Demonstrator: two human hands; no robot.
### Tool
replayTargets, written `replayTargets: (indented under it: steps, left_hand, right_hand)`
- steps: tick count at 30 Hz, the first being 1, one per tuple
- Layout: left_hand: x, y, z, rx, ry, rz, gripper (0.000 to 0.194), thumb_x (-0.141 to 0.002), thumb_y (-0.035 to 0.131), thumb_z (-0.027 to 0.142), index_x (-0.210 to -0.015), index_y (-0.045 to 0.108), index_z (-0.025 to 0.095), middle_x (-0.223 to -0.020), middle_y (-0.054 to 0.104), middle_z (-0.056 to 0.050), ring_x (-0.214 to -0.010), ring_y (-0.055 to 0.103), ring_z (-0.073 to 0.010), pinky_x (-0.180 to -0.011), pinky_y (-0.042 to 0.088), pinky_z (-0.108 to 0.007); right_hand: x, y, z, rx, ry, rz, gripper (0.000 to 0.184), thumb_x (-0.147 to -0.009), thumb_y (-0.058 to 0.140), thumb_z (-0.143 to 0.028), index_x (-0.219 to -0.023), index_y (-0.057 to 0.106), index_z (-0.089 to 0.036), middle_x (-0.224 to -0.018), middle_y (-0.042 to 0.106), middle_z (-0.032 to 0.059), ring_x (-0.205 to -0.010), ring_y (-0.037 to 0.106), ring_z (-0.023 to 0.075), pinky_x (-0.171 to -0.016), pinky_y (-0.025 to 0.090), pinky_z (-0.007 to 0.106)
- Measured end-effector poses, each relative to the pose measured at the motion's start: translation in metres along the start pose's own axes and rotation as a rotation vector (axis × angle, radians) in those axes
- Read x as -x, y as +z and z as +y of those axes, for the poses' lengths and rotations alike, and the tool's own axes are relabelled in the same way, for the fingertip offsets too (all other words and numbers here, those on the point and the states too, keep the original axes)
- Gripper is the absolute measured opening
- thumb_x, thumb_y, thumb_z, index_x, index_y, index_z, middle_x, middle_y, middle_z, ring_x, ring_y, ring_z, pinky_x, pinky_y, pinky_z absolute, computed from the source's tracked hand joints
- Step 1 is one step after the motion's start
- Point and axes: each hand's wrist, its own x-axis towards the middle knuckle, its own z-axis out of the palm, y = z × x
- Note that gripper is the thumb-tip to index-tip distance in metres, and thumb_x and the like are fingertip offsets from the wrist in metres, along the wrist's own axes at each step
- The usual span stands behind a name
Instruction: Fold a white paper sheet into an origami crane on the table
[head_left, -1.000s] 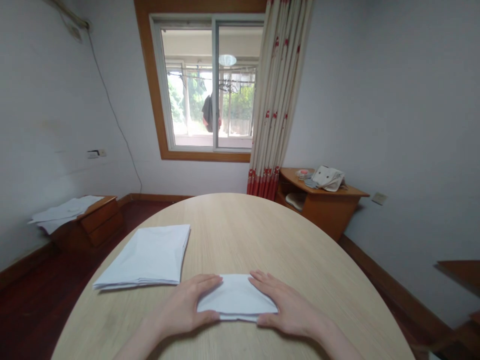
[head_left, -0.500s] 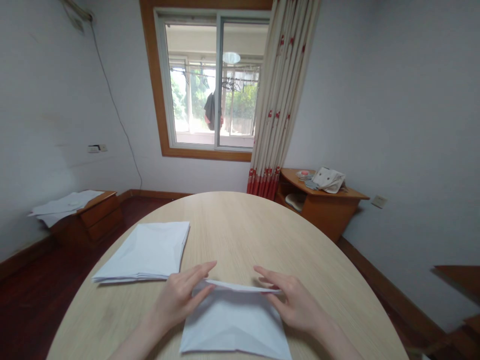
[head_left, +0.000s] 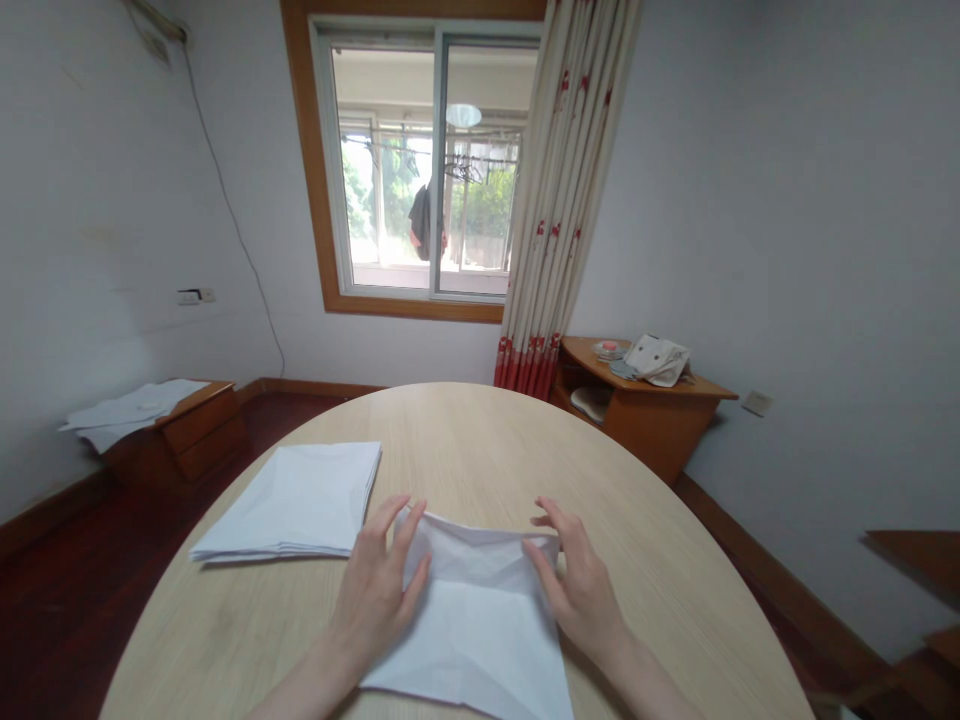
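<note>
Left hand (head_left: 379,575): fingers curved and spread, thumb well apart from the index finger. The thumb lies over the inner face of the creased, partly unfolded white paper sheet (head_left: 472,645); the other fingers are at its far left corner.

Right hand (head_left: 585,585): fingers bent, with a visible gap between thumb and index finger. The thumb is on the near side of the far right corner; the index and middle fingertips reach beyond the edge. For both hands, it cannot be determined whether the corners are firmly pinched.

The sheet is centred between the hands at the near side of the round table with a pale wood-grain top (head_left: 660,600). Its far flap is tilted up; its near portion extends toward the wearer. A crease runs across the middle. The hands and wrists cover parts of both side edges.

A squarish stack of folded white paper (head_left: 296,500) lies on the table, beyond and to the left of the left hand. The hand overlaps its near right corner in view; contact cannot be confirmed.

Beyond the table: at left, a low brown wooden drawer cabinet (head_left: 202,430) bearing loose white sheets (head_left: 127,412); at right, a brown wooden corner cabinet (head_left: 652,425) bearing an off-white fabric bag (head_left: 660,360). A cream curtain with red motifs (head_left: 559,200) hangs beside a white-framed sliding window (head_left: 436,160).
</note>
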Motion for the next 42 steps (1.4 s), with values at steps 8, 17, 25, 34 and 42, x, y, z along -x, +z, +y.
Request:
replayTargets:
  steps: [8, 17, 25, 34, 42]
  left_hand:
    - [0.001, 0.002, 0.004, 0.158, 0.288, -0.127, 0.025, -0.092, 0.042, 0.012, -0.113, 0.054, 0.018, -0.116, 0.060, -0.010, -0.114, 0.053, -0.0237, -0.104, 0.040, -0.044]
    - [0.003, 0.001, 0.005, 0.282, 0.224, -0.580, 0.036, -0.089, 0.055, 0.021, -0.125, 0.053, 0.019, -0.131, 0.057, -0.009, -0.124, 0.051, -0.0243, -0.110, 0.035, -0.048]
    - [0.015, 0.013, 0.001, 0.306, 0.156, -0.716, 0.053, -0.093, 0.052, 0.026, -0.144, 0.037, 0.023, -0.147, 0.041, -0.008, -0.134, 0.039, -0.0245, -0.111, 0.035, -0.046]
    - [0.028, 0.030, -0.004, 0.190, 0.222, -0.691, 0.059, -0.102, 0.038, 0.032, -0.151, 0.006, 0.028, -0.153, 0.024, -0.003, -0.140, 0.025, -0.0230, -0.113, 0.029, -0.047]
    - [0.030, 0.032, -0.005, 0.177, 0.196, -0.690, 0.059, -0.102, 0.037, 0.036, -0.151, 0.004, 0.031, -0.153, 0.025, 0.000, -0.141, 0.025, -0.0230, -0.112, 0.031, -0.047]
  right_hand:
    - [0.004, 0.013, -0.008, 0.293, -0.208, 0.165, 0.040, -0.094, 0.042, -0.014, -0.134, 0.042, -0.021, -0.121, 0.055, 0.0135, -0.115, 0.050, 0.0273, -0.092, 0.043, 0.045]
    - [0.019, 0.027, -0.023, 0.141, -0.158, -0.346, 0.033, -0.093, 0.045, -0.018, -0.124, 0.055, -0.016, -0.133, 0.056, 0.0132, -0.123, 0.051, 0.0268, -0.100, 0.046, 0.046]
    - [0.022, 0.031, -0.020, 0.105, -0.029, -0.687, 0.050, -0.099, 0.037, -0.034, -0.144, 0.038, -0.011, -0.151, 0.031, 0.0125, -0.140, 0.027, 0.0286, -0.113, 0.033, 0.048]
    - [0.015, 0.031, -0.015, 0.095, -0.056, -0.781, 0.053, -0.102, 0.026, -0.038, -0.150, 0.020, -0.017, -0.156, 0.015, 0.0070, -0.144, 0.012, 0.0252, -0.117, 0.019, 0.050]
    - [0.012, 0.029, -0.010, 0.066, -0.062, -0.796, 0.053, -0.102, 0.025, -0.042, -0.150, 0.015, -0.025, -0.156, 0.015, 0.0018, -0.145, 0.011, 0.0225, -0.118, 0.015, 0.050]
